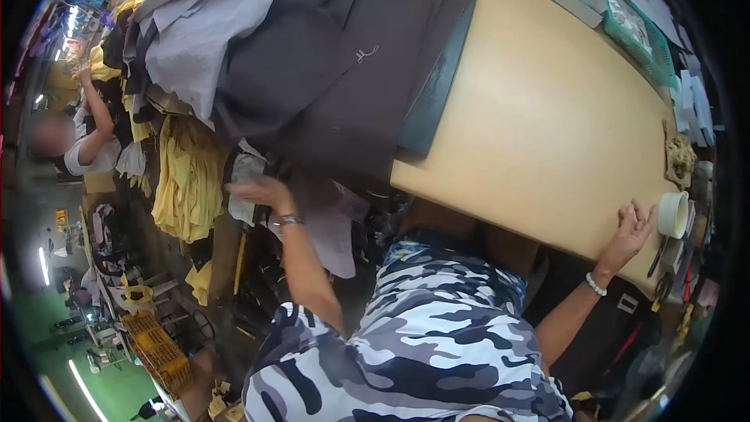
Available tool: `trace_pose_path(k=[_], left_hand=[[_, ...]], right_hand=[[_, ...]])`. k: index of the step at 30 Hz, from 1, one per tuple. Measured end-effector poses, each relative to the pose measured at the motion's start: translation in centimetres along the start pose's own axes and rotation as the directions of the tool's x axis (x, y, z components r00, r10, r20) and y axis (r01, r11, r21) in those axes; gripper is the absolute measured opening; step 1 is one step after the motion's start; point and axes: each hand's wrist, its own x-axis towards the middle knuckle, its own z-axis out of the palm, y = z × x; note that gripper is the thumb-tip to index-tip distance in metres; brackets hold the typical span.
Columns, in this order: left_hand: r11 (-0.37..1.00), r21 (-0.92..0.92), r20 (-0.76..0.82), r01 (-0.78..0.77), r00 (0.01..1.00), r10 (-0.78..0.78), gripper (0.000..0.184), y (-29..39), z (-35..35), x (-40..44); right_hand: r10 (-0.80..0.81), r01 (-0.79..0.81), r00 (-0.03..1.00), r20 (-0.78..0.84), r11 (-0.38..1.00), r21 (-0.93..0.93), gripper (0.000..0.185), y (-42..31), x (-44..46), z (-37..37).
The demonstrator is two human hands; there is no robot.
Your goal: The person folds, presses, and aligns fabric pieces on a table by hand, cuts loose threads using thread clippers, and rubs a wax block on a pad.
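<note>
Dark brown fabric [328, 86]: 11 o'clock, lying over dark board [439, 105] on desk [547, 125], board probably keeping it flat | left hand [266, 191]: 9 o'clock, reaching by grey cloth [248, 166], can't tell if gripping | right hand [631, 234]: 3 o'clock, fingers spreading, holding nothing, sitting beside white round container [669, 215]

Looking out from the head now, a single view, angled forward and steeply down! Straight over the camouflage shirt [469, 336] at the bottom edge, then up across the tabletop [547, 125] beyond. Near enough to the left hand [264, 191] and the right hand [631, 236] to take in both. Very wide, curving at the rim, black in the corners, and reaching far left to a co-worker [98, 141] and strip lights [44, 266], tipped sideways and farther off.
</note>
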Motion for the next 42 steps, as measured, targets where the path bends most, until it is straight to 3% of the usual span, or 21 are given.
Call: trace_pose_path(k=[1,2,4,5,7,9,14,17,20,21,23,25,27,28,29,30,32,36,39,41,42], left_hand=[[0.955,0.296,0.121,0.013,0.991,-0.051,0.065,-5.9,3.1,-3.6],[0.810,0.559,0.089,-0.180,0.984,0.158,0.065,-11.4,6.5,-8.2],[0.675,0.681,0.349,-0.285,0.936,0.043,0.065,-11.4,6.7,-13.3],[0.775,0.602,0.564,-0.191,0.789,-0.243,0.064,-8.3,5.6,-14.2],[0.648,0.503,0.847,-0.572,0.476,-0.237,0.070,-10.9,8.9,-17.7],[0.635,0.370,0.929,-0.678,0.256,-0.268,0.071,-13.0,10.6,-19.3],[0.893,0.259,0.966,-0.369,0.119,-0.231,0.062,-15.2,9.9,-20.8],[0.899,0.275,0.961,-0.341,0.058,-0.272,0.049,-12.6,6.9,-17.7],[0.971,0.070,0.978,-0.227,0.207,-0.022,0.034,-14.1,5.7,-16.5],[0.996,0.085,0.943,0.017,0.321,-0.086,0.033,-13.1,4.7,-15.5],[0.876,0.017,0.832,0.481,0.479,-0.280,0.030,-7.5,0.3,-11.1],[0.856,-0.152,0.577,0.494,0.748,-0.329,0.025,-11.5,0.8,-10.3],[0.880,-0.305,0.310,0.364,0.911,-0.270,0.022,-15.6,1.4,-7.3],[0.799,-0.423,0.287,0.427,0.900,-0.329,0.022,-14.1,-0.1,-4.3],[0.913,-0.163,0.296,0.373,0.902,-0.316,0.021,-13.3,-1.7,-1.6],[0.986,-0.067,0.181,0.151,0.974,-0.137,0.019,-11.7,-2.8,0.2],[0.875,-0.315,0.167,0.367,0.929,-0.329,0.024,-2.4,-6.9,2.9],[0.915,-0.380,-0.096,0.139,0.977,-0.188,0.031,8.0,-13.0,7.8],[0.637,-0.766,-0.162,-0.083,0.985,-0.066,0.033,17.9,-17.5,10.8],[0.309,-0.939,-0.107,-0.150,0.983,0.152,0.030,22.8,-18.4,12.3],[0.065,-0.998,0.018,0.000,0.961,0.275,0.031,27.8,-19.1,11.4]], right_hand=[[-0.002,0.002,1.000,-0.004,1.000,-0.002,0.054,0.0,0.0,0.1],[-0.006,0.005,1.000,-0.011,1.000,-0.005,0.053,-0.1,0.1,0.2],[-0.008,0.008,1.000,-0.013,1.000,-0.007,0.053,0.2,0.0,-0.1],[-0.013,0.013,1.000,-0.014,1.000,0.002,0.054,0.5,0.2,-0.2],[-0.016,0.017,1.000,-0.016,1.000,0.008,0.054,0.5,0.3,-0.1],[-0.006,0.006,1.000,-0.022,1.000,0.000,0.055,0.2,0.2,0.0],[-0.022,0.022,1.000,-0.009,0.999,-0.044,0.055,0.5,0.3,-0.2],[-0.019,0.018,1.000,-0.013,0.997,-0.074,0.055,0.3,0.3,-0.1],[-0.016,0.014,1.000,-0.020,0.996,-0.087,0.055,0.5,0.4,-0.3],[-0.017,0.015,1.000,-0.022,0.997,-0.081,0.055,0.6,0.5,-0.2],[-0.010,0.008,1.000,-0.022,0.997,-0.076,0.055,0.5,0.5,-0.1],[-0.009,0.008,1.000,-0.017,0.997,-0.078,0.055,0.4,0.5,-0.2],[-0.014,0.014,1.000,-0.008,0.997,-0.080,0.056,0.2,0.4,-0.1],[-0.011,0.011,1.000,-0.004,0.998,-0.063,0.056,0.2,0.3,0.0],[-0.009,0.009,1.000,-0.003,0.999,-0.047,0.056,0.2,0.3,0.0],[-0.009,0.009,1.000,-0.002,0.999,-0.032,0.056,0.2,0.3,0.0],[-0.006,0.006,1.000,0.004,1.000,-0.014,0.056,-0.1,0.3,0.0],[-0.026,0.027,0.999,-0.046,0.999,0.020,0.057,-0.8,-0.1,0.4],[-0.215,0.218,0.975,-0.064,0.975,0.044,0.053,-3.8,-0.8,2.8],[-0.358,0.350,0.932,0.061,0.930,0.113,0.050,-8.6,-1.7,6.1],[-0.418,0.392,0.898,0.134,0.901,0.184,0.049,-11.2,-2.1,7.9]])
